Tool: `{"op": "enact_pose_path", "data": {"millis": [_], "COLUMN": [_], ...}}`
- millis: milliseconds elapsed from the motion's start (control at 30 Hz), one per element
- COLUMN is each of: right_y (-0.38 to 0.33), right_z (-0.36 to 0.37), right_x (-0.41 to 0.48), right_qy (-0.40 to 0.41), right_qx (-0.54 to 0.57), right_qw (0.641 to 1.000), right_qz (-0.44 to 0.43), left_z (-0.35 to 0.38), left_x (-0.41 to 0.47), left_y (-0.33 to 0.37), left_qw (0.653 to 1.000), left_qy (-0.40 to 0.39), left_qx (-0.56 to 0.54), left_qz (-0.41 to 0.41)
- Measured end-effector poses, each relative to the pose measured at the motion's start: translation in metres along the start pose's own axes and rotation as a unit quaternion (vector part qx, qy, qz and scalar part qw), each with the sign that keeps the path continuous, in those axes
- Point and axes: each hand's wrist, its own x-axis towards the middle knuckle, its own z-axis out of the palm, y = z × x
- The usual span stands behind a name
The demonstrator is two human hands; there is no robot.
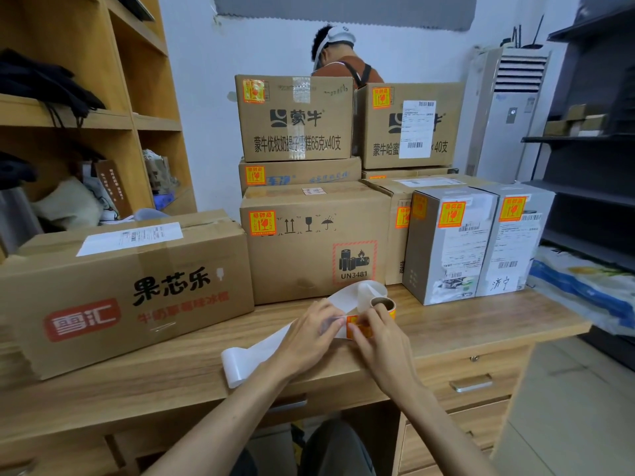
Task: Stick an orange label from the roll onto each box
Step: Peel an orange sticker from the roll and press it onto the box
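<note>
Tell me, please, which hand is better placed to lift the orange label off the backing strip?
Right hand: it pinches the orange label, while the left hand holds the white backing strip.

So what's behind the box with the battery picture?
Behind the battery box a flat carton with an orange label shows above it, and a Mengniu carton is stacked on top. Whatever lies under the flat carton is hidden by the battery box.

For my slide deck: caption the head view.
Left hand holds the backing strip while right hand pinches an orange label by the roll, boxes behind.
</note>
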Motion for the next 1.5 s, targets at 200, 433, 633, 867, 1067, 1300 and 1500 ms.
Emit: {"op": "enact_pose_path", "data": {"millis": [200, 433, 633, 867, 1067, 1300, 1500], "right_y": [0.000, 0.004, 0.004, 0.001, -0.001, 0.002, 0.014], "right_z": [0.005, 0.007, 0.009, 0.007, 0.007, -0.001, -0.018], "right_x": [-0.001, -0.001, -0.003, -0.002, -0.004, -0.003, -0.004], "right_qy": [-0.014, -0.013, -0.008, 0.001, 0.014, 0.026, 0.004], "right_qx": [0.071, 0.114, 0.114, 0.126, 0.138, 0.212, 0.252], "right_qw": [0.997, 0.993, 0.993, 0.992, 0.989, 0.969, 0.951], "right_qz": [0.035, 0.037, 0.024, 0.022, 0.045, 0.124, 0.182], "left_z": [0.000, -0.001, 0.000, 0.000, 0.000, -0.001, -0.001], "left_x": [-0.001, -0.001, -0.001, -0.002, -0.002, -0.002, -0.001], "left_y": [0.001, 0.001, 0.000, 0.003, 0.003, 0.001, 0.002], "left_qw": [1.000, 0.999, 1.000, 1.000, 1.000, 0.999, 0.998], "left_qy": [-0.011, -0.010, -0.004, -0.002, 0.014, 0.026, 0.036], "left_qx": [-0.005, -0.004, 0.007, 0.010, 0.021, 0.032, 0.036], "left_qz": [0.004, 0.030, 0.030, 0.025, 0.016, -0.020, -0.032]}}
